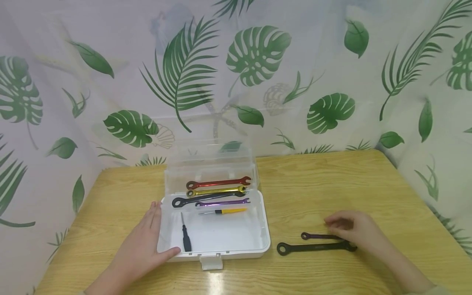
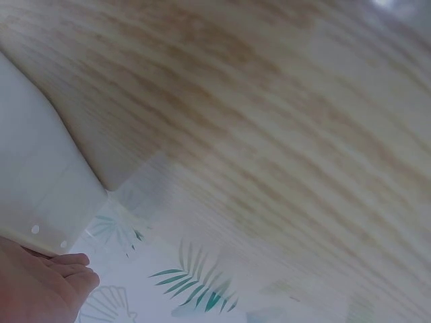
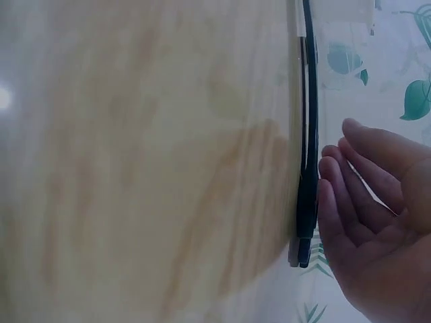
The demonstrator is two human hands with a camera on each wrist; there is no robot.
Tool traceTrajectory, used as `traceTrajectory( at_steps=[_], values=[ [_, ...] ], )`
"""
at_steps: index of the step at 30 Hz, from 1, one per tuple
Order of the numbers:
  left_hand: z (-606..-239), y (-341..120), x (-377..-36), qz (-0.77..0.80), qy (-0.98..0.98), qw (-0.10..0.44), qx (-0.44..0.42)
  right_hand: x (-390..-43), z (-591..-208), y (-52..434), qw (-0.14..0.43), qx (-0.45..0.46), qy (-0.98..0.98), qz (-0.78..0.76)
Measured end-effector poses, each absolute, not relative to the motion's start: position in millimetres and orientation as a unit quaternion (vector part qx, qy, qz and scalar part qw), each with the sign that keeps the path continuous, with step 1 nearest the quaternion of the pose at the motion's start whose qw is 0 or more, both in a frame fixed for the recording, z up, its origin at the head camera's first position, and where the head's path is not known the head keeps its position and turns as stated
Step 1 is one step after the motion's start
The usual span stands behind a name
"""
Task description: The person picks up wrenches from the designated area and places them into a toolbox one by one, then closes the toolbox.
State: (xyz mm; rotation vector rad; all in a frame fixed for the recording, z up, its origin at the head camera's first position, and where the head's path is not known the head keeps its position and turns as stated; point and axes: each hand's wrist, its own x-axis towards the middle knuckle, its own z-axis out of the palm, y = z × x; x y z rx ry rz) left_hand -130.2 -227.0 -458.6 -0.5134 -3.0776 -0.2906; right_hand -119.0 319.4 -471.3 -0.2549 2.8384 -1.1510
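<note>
A white plastic box (image 1: 263, 229) stands open on the wooden table (image 1: 313, 184). Inside lie a red wrench (image 1: 217, 182), a gold wrench (image 1: 215, 191), a black wrench (image 1: 199, 199), a purple wrench (image 1: 223, 202), a yellow screwdriver (image 1: 225, 211) and a black screwdriver (image 1: 186, 237). My left hand (image 1: 141, 246) rests flat against the box's left wall, thumb at its front corner. To the right, a long black wrench (image 1: 313, 248) and a small purple wrench (image 1: 318, 236) lie on the table. My right hand (image 1: 354, 229) hovers over their right ends with relaxed fingers (image 3: 350, 195), holding nothing.
The box's clear lid (image 1: 210, 159) stands upright at the back, and its latch (image 1: 211, 262) hangs over the front. A leaf-print curtain (image 1: 258, 73) closes off the back and both sides. Bare wood shows at the right and front of the table.
</note>
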Motion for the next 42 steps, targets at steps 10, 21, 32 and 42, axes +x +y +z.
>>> traceTrajectory(
  at_steps=[10, 21, 32, 42],
  values=[
    [-459, -227, -130, -0.095, -0.981, 0.008, -0.167, -119, -479, 322, 0.051, -0.106, 0.917, -0.382],
    [-458, -226, -130, -0.096, -0.982, 0.008, -0.164, -120, -482, 320, 0.039, -0.148, 0.921, -0.359],
    [-456, -226, -128, -0.099, -0.982, 0.005, -0.160, -122, -481, 318, 0.053, -0.157, 0.928, -0.335],
    [-457, -228, -130, -0.096, -0.982, 0.011, -0.165, -123, -482, 322, 0.059, -0.151, 0.926, -0.340]
  ],
)
